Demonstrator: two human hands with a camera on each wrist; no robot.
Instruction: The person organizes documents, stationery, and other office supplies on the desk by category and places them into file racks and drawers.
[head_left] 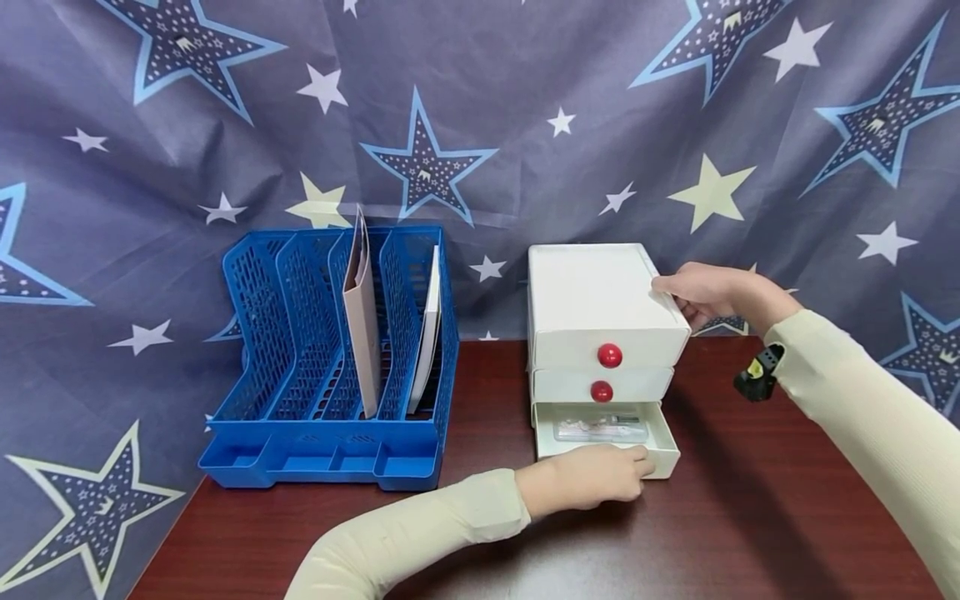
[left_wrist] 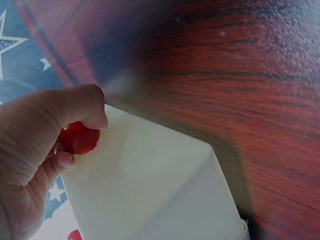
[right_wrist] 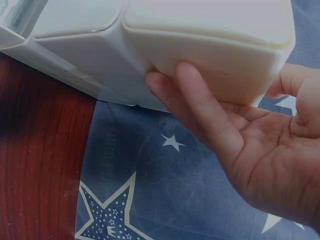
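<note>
A white desktop drawer unit (head_left: 588, 287) stands on the table with its bottom drawer (head_left: 666, 446) pulled out. Inside that drawer lies a clear plastic case (head_left: 600, 429) with small items I cannot make out. My left hand (head_left: 588, 477) pinches the drawer's red knob (left_wrist: 80, 138) between thumb and fingers. At the unit's upper right edge, my right hand (head_left: 705, 292) grips the casing, thumb on top and fingers (right_wrist: 200, 97) against the side wall. Two more red knobs show on the shut upper drawers.
To the left stands a blue file rack (head_left: 322, 450) with small front compartments. A pinkish folder (head_left: 362, 333) and a white book (head_left: 426, 350) stand upright in its slots. A star-patterned cloth (head_left: 517, 100) hangs behind the dark red wooden table (head_left: 750, 517).
</note>
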